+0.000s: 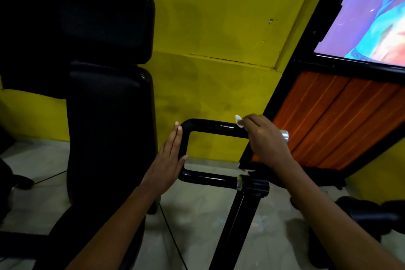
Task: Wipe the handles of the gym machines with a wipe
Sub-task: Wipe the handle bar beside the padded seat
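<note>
A right hand (266,138) grips a white wipe (239,121) around the black handle (213,127)'s upper bar, right end; the left hand (169,155), fingers straight, presses flat against its left bend.

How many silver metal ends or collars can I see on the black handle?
2. One silver end cap sits at the upper bar's right end, beside the right hand. One silver collar joins the lower bar to the black bracket. Others may be hidden.

The handle (210,127) stood right of the seat pads (105,72), before the wall (219,28). The left hand (168,160) lay flat against its bend; the right hand (265,140) gripped its upper bar, holding a wipe (239,121) on it.
</note>
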